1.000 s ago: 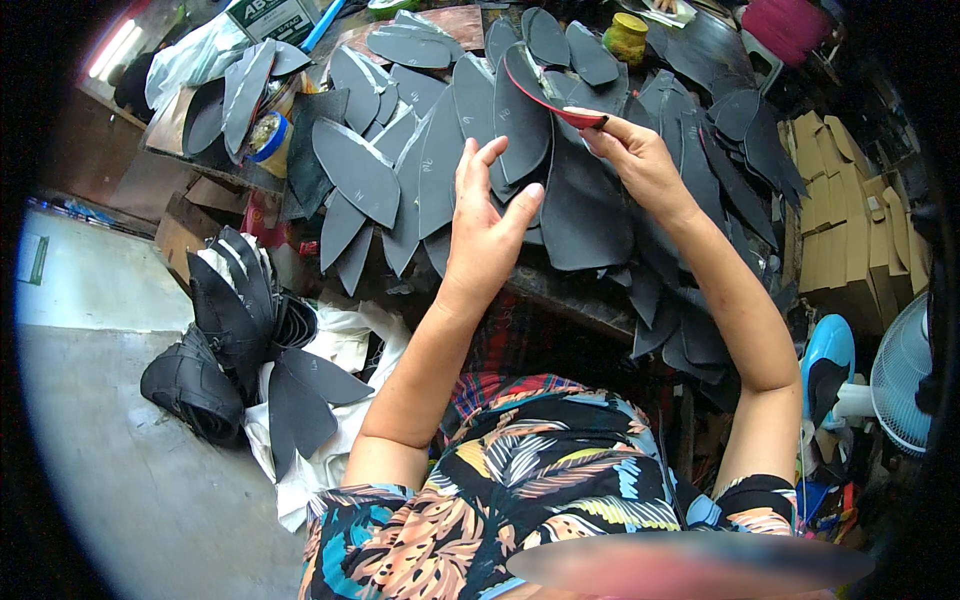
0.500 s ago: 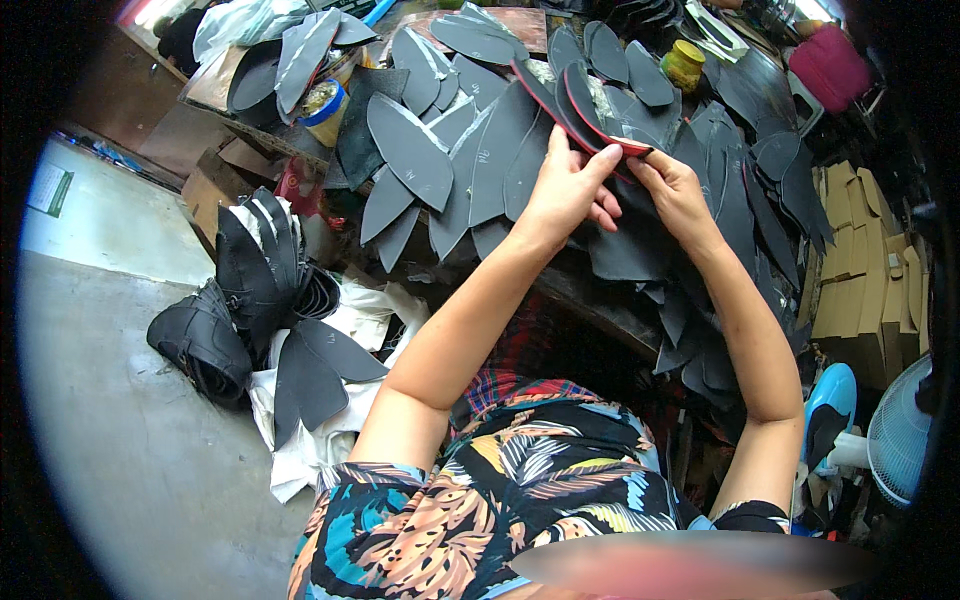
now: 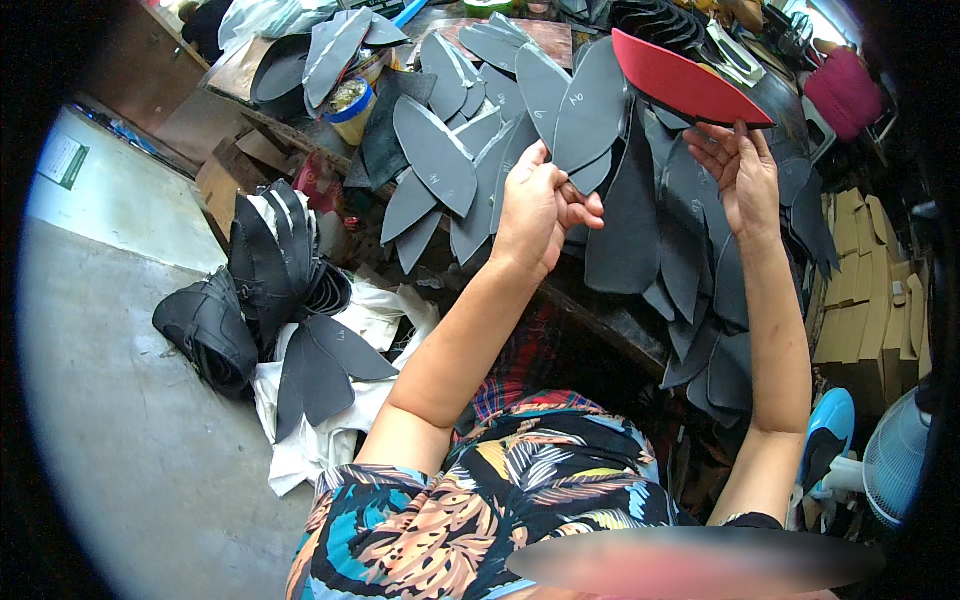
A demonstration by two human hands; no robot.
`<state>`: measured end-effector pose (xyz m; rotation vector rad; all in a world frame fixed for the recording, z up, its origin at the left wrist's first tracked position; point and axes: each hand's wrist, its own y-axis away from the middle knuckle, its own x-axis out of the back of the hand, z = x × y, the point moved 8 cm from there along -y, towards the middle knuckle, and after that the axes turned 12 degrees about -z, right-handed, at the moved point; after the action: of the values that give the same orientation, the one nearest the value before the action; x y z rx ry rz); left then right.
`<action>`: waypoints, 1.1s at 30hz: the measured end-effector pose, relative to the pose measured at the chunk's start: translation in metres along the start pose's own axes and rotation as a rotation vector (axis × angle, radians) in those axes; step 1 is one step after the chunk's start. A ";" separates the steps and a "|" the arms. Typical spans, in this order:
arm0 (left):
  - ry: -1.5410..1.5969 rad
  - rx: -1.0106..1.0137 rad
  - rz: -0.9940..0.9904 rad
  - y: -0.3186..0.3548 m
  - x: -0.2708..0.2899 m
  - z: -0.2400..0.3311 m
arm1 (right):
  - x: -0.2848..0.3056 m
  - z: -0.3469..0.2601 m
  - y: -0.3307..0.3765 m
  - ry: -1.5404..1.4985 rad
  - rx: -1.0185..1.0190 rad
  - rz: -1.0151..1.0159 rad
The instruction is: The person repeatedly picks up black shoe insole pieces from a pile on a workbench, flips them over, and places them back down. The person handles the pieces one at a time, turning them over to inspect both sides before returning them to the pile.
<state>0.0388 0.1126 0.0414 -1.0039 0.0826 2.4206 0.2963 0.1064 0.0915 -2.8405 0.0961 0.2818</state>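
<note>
Our left hand now grips the pointed grey rubber sole; our right hand has lifted the red-faced pointed sole clear, separating the pair.

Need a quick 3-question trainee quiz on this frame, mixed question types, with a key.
1. True or false: the right hand holds the red sole up by its lower edge.
2. Which does the left hand grip? A) a yellow tub B) grey soles C) a cardboard box
3. Fill in: the bundle of dark soles lies on the ____ to the person's left.

Key:
1. True. The fingers pinch the red sole above the workbench.
2. B. It holds the grey soles, fanned upward.
3. Floor, beside a white cloth.
</note>
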 end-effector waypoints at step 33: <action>-0.886 0.037 0.043 0.036 0.021 0.035 | 0.011 -0.072 0.057 0.421 0.352 0.044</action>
<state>-0.0134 0.0989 0.0474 0.1469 -0.1625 2.6615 0.3148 0.0304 0.1416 -2.5024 0.2652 -0.3010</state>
